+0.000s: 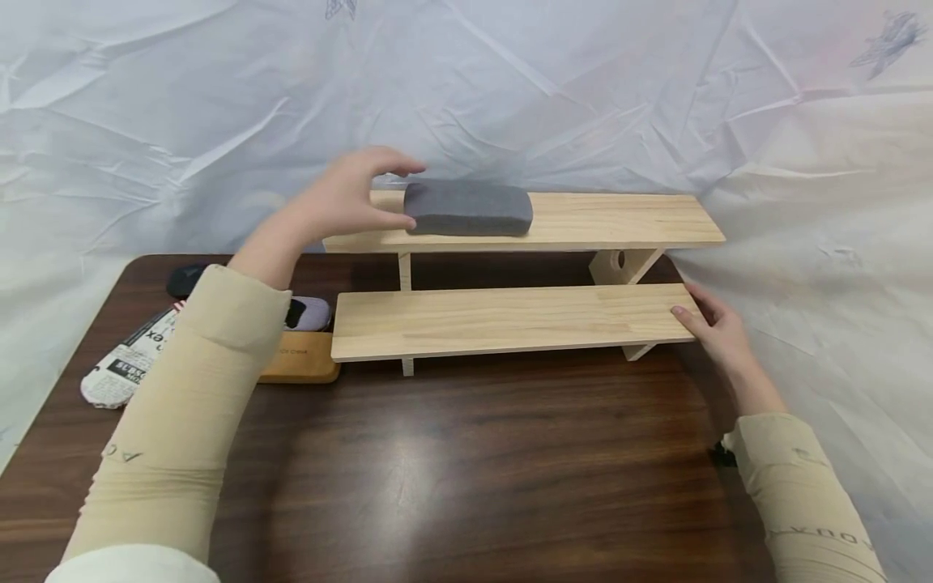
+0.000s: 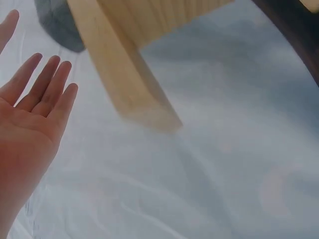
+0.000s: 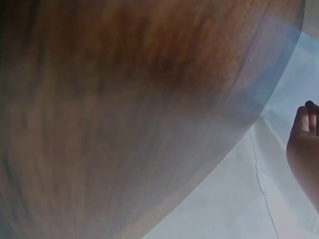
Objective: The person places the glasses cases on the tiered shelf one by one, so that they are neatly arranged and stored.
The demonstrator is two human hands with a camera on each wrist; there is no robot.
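Observation:
A two-tier pale wooden shelf [image 1: 503, 320] stands on the dark table. On its upper board, towards the left, lies a grey, soft-looking rounded block [image 1: 466, 208]. My left hand [image 1: 348, 194] is at the block's left end, thumb and fingers spread apart; the thumb tip appears at the block's edge, but contact is unclear. The left wrist view shows that palm with its fingers extended, beside the shelf's end. My right hand [image 1: 717, 328] holds the right end of the lower board, thumb on top and fingers around the far side. Only part of it enters the right wrist view.
Left of the shelf lie a tan case [image 1: 302, 358], a lilac item [image 1: 315, 314], a newsprint-patterned pouch [image 1: 120, 376] and a black object [image 1: 185, 280]. Pale wrinkled sheeting [image 1: 219, 97] hangs behind the brown wood-grain table [image 1: 510, 453].

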